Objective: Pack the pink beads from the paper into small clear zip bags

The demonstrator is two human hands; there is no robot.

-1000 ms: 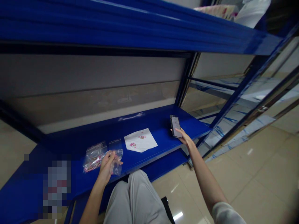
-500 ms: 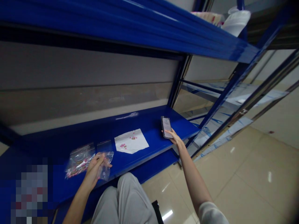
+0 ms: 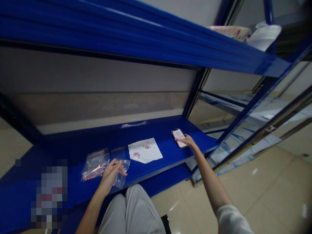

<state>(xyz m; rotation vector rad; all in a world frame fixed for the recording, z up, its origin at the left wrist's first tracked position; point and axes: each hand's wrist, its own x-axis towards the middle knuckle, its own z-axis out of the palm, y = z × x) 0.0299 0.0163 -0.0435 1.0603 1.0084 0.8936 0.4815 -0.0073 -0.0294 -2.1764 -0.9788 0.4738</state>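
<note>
My left hand (image 3: 112, 174) pinches a small clear zip bag (image 3: 122, 178), which hangs just over the shelf's front edge. My right hand (image 3: 188, 140) is on a smartphone (image 3: 179, 134) with a lit screen, its thumb across the glass and the other fingers mostly hidden. The phone is low over the blue shelf, or resting on it; I cannot tell which. Between my hands lies a white paper sheet (image 3: 146, 156) bearing small pink and brown pieces. Left of it sits a larger clear zip bag (image 3: 96, 162) with many pink and brown pieces inside.
Another flat clear bag (image 3: 118, 152) lies behind my left hand. A blurred-out item (image 3: 51, 195) sits at the far left. Overhead runs a blue shelf beam (image 3: 146, 35) with white and patterned containers (image 3: 264, 35) above it. A blue post (image 3: 248, 113) rises at the right.
The phone has tipped from more upright to flatter, and my right thumb now reaches over its screen. My left hand keeps the small bag. The whole view has shifted.
</note>
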